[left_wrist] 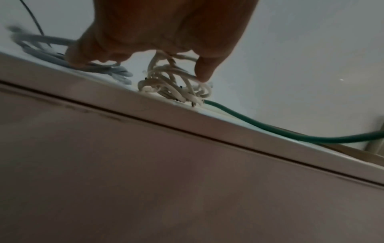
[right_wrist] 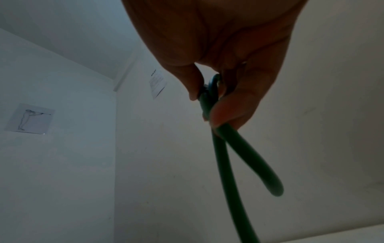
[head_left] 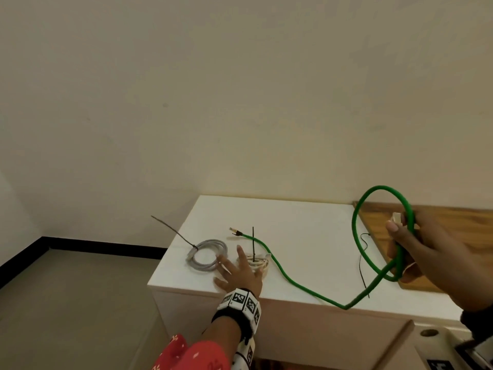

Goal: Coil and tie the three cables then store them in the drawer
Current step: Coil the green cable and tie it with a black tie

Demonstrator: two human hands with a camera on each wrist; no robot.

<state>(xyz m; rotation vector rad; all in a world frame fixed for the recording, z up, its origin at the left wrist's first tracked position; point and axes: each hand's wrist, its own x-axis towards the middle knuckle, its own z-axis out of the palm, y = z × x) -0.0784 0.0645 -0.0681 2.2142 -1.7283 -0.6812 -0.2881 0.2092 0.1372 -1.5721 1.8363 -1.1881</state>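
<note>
Right hand point(head_left: 426, 252) grips a loop of green cable point(head_left: 288, 279) — left hand point(head_left: 240, 273), fingers spread, holds nothing

**Count of things in view**

Three cables: one green cable point(head_left: 277, 265), one grey cable point(head_left: 209, 256) wound in a coil, and one white cable point(head_left: 260, 263) bundled in a coil. Three black ties: one tie point(head_left: 173, 231) on the grey coil, one tie point(head_left: 253, 243) standing up from the white coil, one loose tie point(head_left: 362, 265) lying on the desk point(head_left: 306, 222). Two hands: one left hand point(head_left: 238, 273), one right hand point(head_left: 426, 249). Two papers on the wall: one drawing point(right_wrist: 29, 119) and one printed sheet point(right_wrist: 157, 84).
</note>
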